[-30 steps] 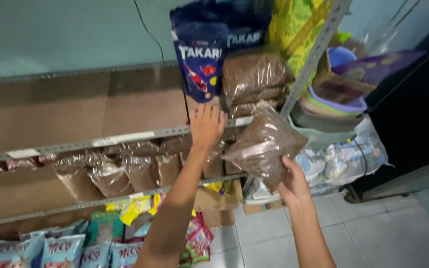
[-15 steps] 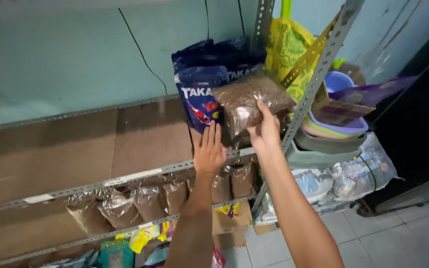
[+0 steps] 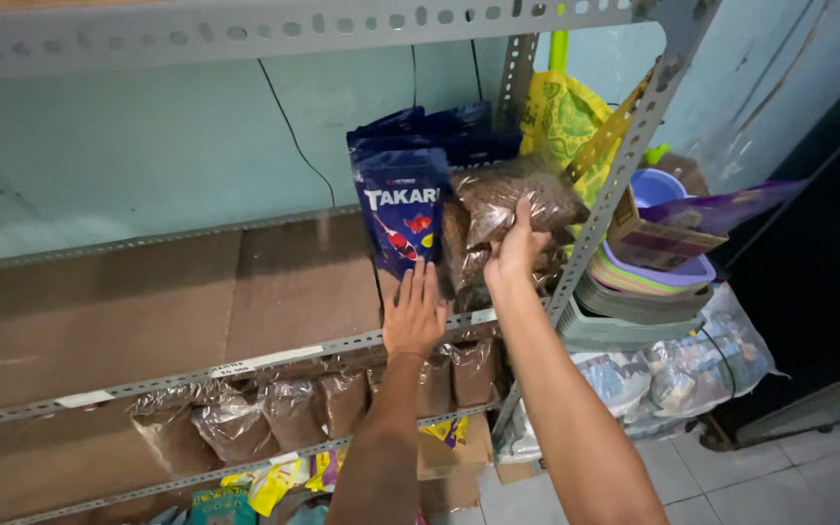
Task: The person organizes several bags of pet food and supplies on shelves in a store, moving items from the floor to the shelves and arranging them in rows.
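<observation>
Pellets in a clear bag (image 3: 512, 194) were gripped by the right hand (image 3: 515, 251) on the shelf (image 3: 274, 292). The left hand (image 3: 414, 313) was laid flat, fingers spread, beside a blue pouch (image 3: 402, 209).

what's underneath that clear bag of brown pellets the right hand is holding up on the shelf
Beneath the clear bag of brown pellets in the right hand lie more pellet bags, stacked. How many there are, and the shelf board under them, is covered.
</observation>
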